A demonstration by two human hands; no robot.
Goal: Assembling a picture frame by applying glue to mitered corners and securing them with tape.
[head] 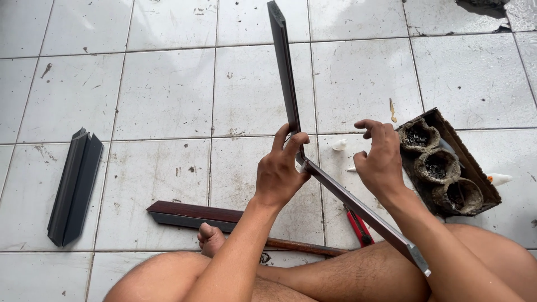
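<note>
Two dark moulded frame bars meet at a mitred corner. One bar rises away from me; the other bar slants down to my right thigh. My left hand grips the corner joint with fingers wrapped over it. My right hand hovers just right of the corner with fingers curled and pinched; whether they hold something small is hidden.
I sit on a white tiled floor. A dark frame piece lies at left, a reddish-brown one by my foot. A cardboard tray with three pots of small nails stands at right, red-handled pliers under the bar.
</note>
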